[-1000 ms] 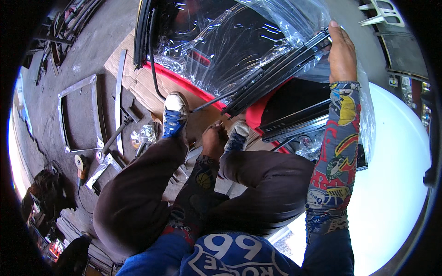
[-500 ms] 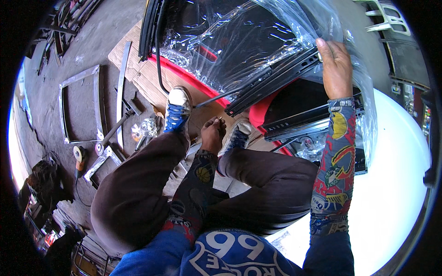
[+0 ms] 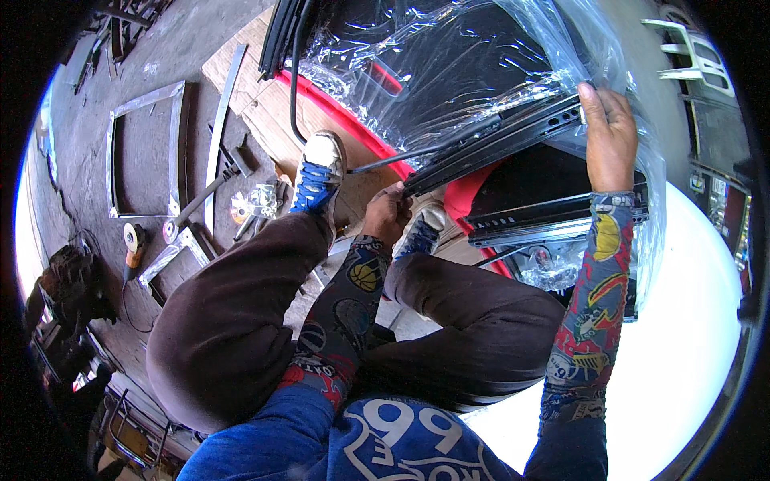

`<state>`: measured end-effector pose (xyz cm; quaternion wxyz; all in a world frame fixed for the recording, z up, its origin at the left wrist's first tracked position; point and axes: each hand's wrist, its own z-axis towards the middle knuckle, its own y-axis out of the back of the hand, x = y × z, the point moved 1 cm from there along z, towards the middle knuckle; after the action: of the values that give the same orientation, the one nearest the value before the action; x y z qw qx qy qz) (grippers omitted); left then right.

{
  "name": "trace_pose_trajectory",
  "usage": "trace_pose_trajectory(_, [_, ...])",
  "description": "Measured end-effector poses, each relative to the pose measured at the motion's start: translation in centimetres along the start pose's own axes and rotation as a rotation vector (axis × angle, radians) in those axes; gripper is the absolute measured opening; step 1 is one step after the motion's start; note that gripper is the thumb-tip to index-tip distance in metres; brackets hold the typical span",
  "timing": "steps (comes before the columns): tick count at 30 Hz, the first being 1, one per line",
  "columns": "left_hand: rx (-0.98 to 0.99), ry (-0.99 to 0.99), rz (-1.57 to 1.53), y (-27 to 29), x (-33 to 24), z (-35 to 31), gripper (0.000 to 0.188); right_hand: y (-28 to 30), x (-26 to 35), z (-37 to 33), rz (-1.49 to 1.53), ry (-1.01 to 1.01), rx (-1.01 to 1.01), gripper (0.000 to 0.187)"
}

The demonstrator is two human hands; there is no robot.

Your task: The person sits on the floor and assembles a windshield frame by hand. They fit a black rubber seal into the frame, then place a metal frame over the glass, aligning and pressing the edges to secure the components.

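A long black metal slide rail (image 3: pixel 497 144) with holes along it lies slanted over a black, red-edged piece wrapped in clear plastic (image 3: pixel 449 56). My right hand (image 3: pixel 611 136) grips the rail's far right end, thumb on top and fingers behind. At the near left end, my left hand (image 3: pixel 387 215) is closed, its fingertips against the rail's tip; whatever small thing they pinch is hidden. A thin black bar (image 3: pixel 401 157) runs beside the rail. Below lies a second rail (image 3: pixel 553 218) on another black and red piece.
Flat cardboard (image 3: pixel 261 104) lies under the wrapped piece. To the left are a metal frame (image 3: pixel 183 144), a hammer (image 3: pixel 204 196), an angle grinder (image 3: pixel 133 248) and a bag of small hardware (image 3: pixel 261 200). A white plastic chair (image 3: pixel 694 56) stands far right; my shoes (image 3: pixel 321 172) flank the rail's near end.
My left hand has moved up and right, from below the rail to its near end. My right hand keeps its grip on the far end. The whole view has shifted slightly.
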<state>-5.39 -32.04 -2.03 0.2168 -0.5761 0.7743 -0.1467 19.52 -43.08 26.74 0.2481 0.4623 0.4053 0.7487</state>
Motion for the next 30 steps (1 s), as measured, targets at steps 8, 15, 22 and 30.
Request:
trace_pose_trajectory(8, [0.124,0.137,-0.250,-0.3,0.6,0.8,0.015,1.2,-0.8,-0.3,0.217,-0.081,0.169,0.035])
trace_pose_trajectory(15, [0.166,0.203,-0.340,0.2,1.3,1.8,0.015,1.0,-1.2,-0.4,0.259,-0.071,0.187,0.034])
trace_pose_trajectory(22, [0.189,0.254,-0.363,0.5,1.7,2.5,0.019,1.4,-1.1,-0.2,0.174,-0.056,0.185,0.035])
trace_pose_trajectory(30, [0.343,0.212,-0.426,0.8,1.3,1.5,0.025,1.2,-1.6,-0.2,0.238,-0.107,0.182,0.034])
